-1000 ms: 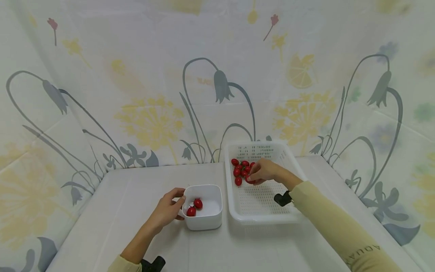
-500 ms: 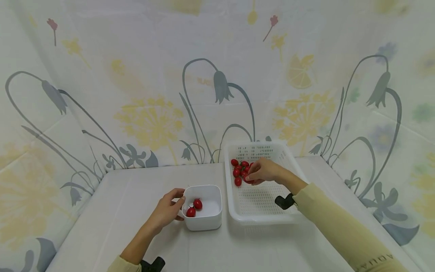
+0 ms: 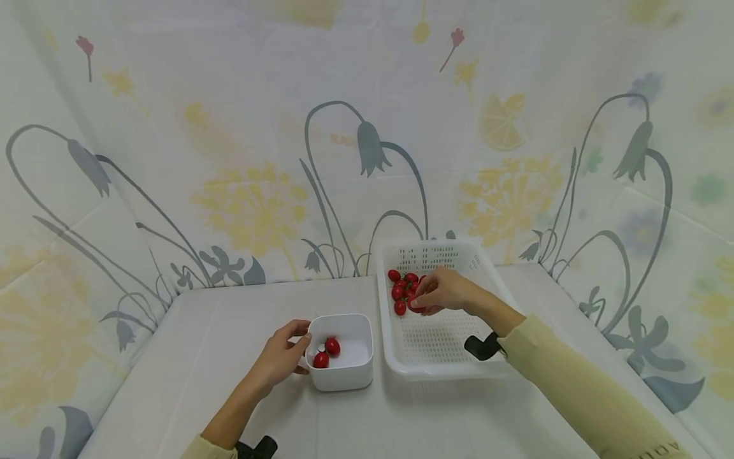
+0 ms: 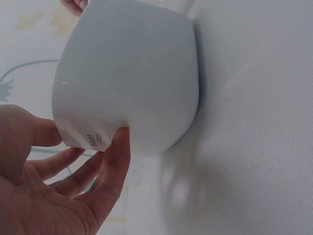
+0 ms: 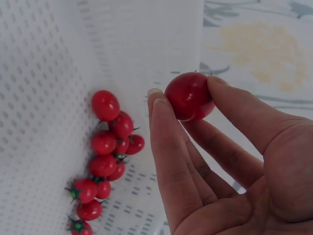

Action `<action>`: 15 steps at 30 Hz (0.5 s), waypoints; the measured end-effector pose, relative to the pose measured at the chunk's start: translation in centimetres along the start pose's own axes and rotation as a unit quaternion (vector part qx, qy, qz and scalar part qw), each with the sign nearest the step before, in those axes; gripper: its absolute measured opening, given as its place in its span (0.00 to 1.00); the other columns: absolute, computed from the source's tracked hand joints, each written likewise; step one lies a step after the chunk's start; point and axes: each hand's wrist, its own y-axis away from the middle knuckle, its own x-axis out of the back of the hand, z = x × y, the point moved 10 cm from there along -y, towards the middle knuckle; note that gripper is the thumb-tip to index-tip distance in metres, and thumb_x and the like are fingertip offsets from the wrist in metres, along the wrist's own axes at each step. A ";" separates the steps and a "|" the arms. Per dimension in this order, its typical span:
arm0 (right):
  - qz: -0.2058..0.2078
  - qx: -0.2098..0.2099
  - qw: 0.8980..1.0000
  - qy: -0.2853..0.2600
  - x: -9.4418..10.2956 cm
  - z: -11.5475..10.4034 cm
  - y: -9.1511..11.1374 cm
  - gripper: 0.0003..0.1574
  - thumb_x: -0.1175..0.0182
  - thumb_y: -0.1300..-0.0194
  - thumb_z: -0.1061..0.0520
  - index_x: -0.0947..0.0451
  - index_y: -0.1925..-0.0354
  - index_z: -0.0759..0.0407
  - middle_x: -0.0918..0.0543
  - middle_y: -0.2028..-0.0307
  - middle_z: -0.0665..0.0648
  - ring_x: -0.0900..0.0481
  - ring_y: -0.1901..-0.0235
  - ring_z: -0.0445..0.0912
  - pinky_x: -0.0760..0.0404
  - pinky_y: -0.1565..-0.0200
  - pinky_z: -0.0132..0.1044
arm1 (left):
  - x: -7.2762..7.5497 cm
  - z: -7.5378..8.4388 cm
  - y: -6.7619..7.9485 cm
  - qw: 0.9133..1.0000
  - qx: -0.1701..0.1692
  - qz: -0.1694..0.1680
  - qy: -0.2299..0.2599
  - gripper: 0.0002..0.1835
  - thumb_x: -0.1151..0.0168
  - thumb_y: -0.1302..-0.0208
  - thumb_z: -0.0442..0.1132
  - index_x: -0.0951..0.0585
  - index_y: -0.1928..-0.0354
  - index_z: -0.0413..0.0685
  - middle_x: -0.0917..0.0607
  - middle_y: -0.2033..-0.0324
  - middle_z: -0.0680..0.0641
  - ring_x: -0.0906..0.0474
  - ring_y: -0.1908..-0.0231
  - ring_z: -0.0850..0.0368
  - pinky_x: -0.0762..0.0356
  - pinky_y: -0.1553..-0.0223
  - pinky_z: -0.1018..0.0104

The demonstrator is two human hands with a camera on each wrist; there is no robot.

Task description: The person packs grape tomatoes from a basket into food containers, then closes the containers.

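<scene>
Thumb and fingertips of my right hand (image 3: 450, 292) pinch a red cherry tomato (image 5: 190, 97), held above the white perforated basket (image 3: 421, 369). Several more cherry tomatoes (image 5: 103, 165), some with green stems, lie bunched on the basket floor below and beside the hand. My left hand (image 3: 280, 358) grips the left side of a small white square box (image 3: 343, 378), its thumb at the rim and its fingers against the outer wall (image 4: 129, 73). Inside that box, two cherry tomatoes (image 3: 332, 346) lie near its left side.
The basket stands just right of the box on a white-covered table (image 3: 229, 325). A flower-printed curtain (image 3: 258, 127) rises behind the table and along both sides. Black straps with cameras (image 3: 483, 346) sit at the wrists.
My right hand shifts very slightly left with the pinched tomato, and the right sleeve moves a little. The left hand and box hold their places; the head view drifts slightly.
</scene>
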 end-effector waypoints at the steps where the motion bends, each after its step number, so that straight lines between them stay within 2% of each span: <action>1: 0.000 0.001 1.000 0.001 0.0 -0.2 0.1 0.12 0.32 0.33 0.59 0.16 0.58 0.70 0.11 0.65 0.63 0.11 0.66 0.51 0.11 0.56 0.46 | 0.0 0.0 0.0 1.000 -0.001 0.000 0.001 0.19 0.46 0.23 0.37 0.25 0.34 0.42 0.22 0.38 0.36 0.16 0.54 0.45 0.11 0.68 0.58; 8: 0.006 0.000 1.000 0.004 -0.1 -0.9 0.7 0.11 0.31 0.33 0.59 0.15 0.60 0.68 0.11 0.67 0.60 0.12 0.68 0.48 0.11 0.59 0.40 | 0.0 0.0 0.1 1.000 -0.002 0.001 0.000 0.19 0.45 0.23 0.37 0.25 0.35 0.42 0.22 0.38 0.36 0.16 0.54 0.44 0.11 0.68 0.58; 15: 0.005 0.018 1.000 0.006 -0.3 -1.6 1.2 0.11 0.32 0.33 0.60 0.15 0.59 0.68 0.11 0.66 0.59 0.12 0.67 0.49 0.10 0.57 0.44 | 0.0 0.1 0.1 1.000 -0.005 0.001 0.001 0.19 0.45 0.23 0.37 0.25 0.35 0.42 0.22 0.38 0.36 0.16 0.54 0.44 0.11 0.68 0.58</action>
